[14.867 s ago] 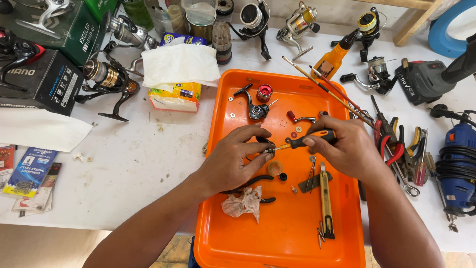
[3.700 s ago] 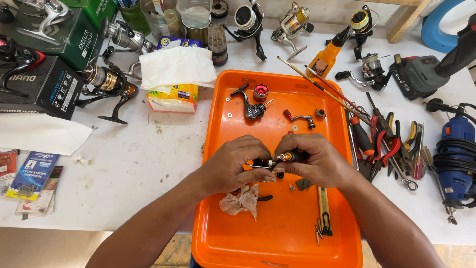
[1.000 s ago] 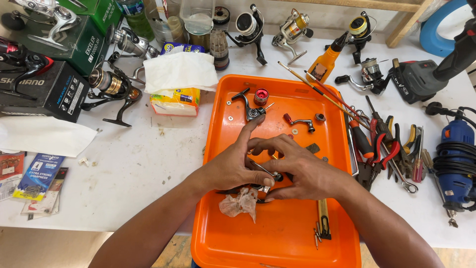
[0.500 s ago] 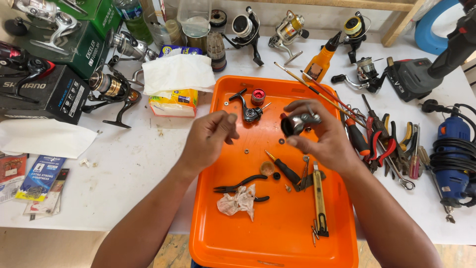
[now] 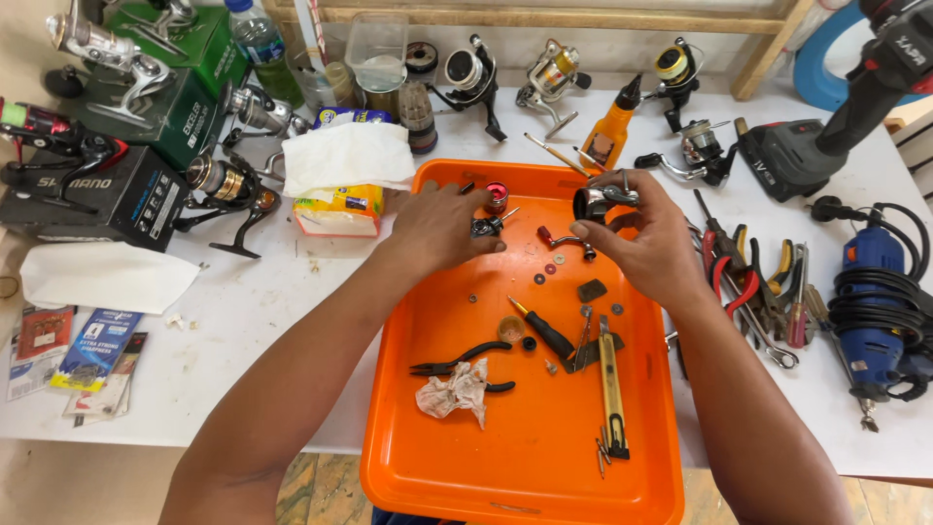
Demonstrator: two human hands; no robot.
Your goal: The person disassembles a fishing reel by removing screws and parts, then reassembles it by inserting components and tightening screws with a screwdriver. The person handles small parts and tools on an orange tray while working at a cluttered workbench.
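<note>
— Looking down at the white counter [image 5: 243, 321], what is held by the two hands?

— A small dark metal spool-shaped reel part [image 5: 603, 197] is pinched by the fingers of the right hand [image 5: 649, 248], above the far right corner of the flat orange plastic tray [image 5: 525, 467]. The left hand [image 5: 442, 228] is laid on the far part of the tray, its fingers curled and closed on a dark reel body with a red knob [image 5: 491, 209], which rests on the tray floor.

— How are the arms posed?

— Both forearms are stretched forward from the near edge. The right wrist is bent so that the part is raised clear of the tray. The left palm is turned downward, low over the tray.

— What could go wrong from here?

— The raised part could be dropped, it is judged, because it is gripped only at the fingertips. If it fell, the small loose washers and screws [image 5: 549, 270] lying just below could be scattered out of the tray. They could also be swept by the left wrist if it were drawn back carelessly.

— Anything else near?

— A black-handled screwdriver [image 5: 544, 331], black pliers [image 5: 462, 362] and a crumpled tissue [image 5: 455, 391] are seen in the middle of the tray. A long yellow and black tool [image 5: 610, 389] is lying beside them.
</note>
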